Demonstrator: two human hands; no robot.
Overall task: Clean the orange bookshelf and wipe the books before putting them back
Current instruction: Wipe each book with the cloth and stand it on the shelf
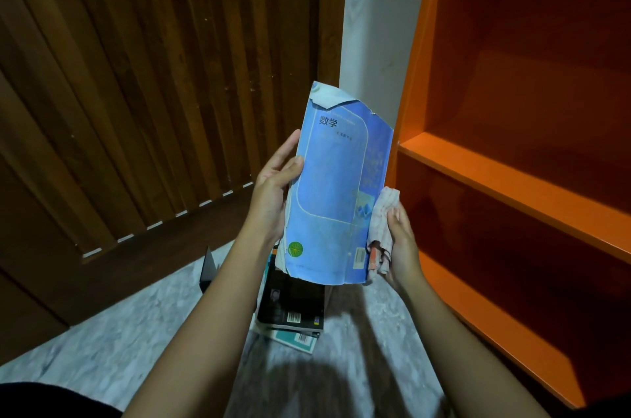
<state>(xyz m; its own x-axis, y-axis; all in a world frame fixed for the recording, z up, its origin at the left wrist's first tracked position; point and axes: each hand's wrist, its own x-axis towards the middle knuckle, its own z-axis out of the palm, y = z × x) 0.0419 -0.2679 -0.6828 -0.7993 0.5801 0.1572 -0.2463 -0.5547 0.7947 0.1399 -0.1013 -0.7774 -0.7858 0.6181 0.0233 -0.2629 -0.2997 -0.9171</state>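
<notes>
A worn blue book (336, 188) with a torn top corner is held upright in front of me. My left hand (273, 192) grips its left edge, thumb on the cover. A crumpled whitish cloth (382, 229) is pressed against the book's right lower edge, with my right hand (401, 243) closed around it. The orange bookshelf (512, 185) stands at the right, and the shelves I can see hold nothing. Under the blue book, a stack of books (293, 308) lies on the floor, a black one on top.
A dark wooden slatted door (153, 93) fills the left. A white wall strip (375, 41) runs between door and bookshelf. The floor (119, 342) is pale marbled tile. A thin dark object (208, 267) stands on the floor by the door.
</notes>
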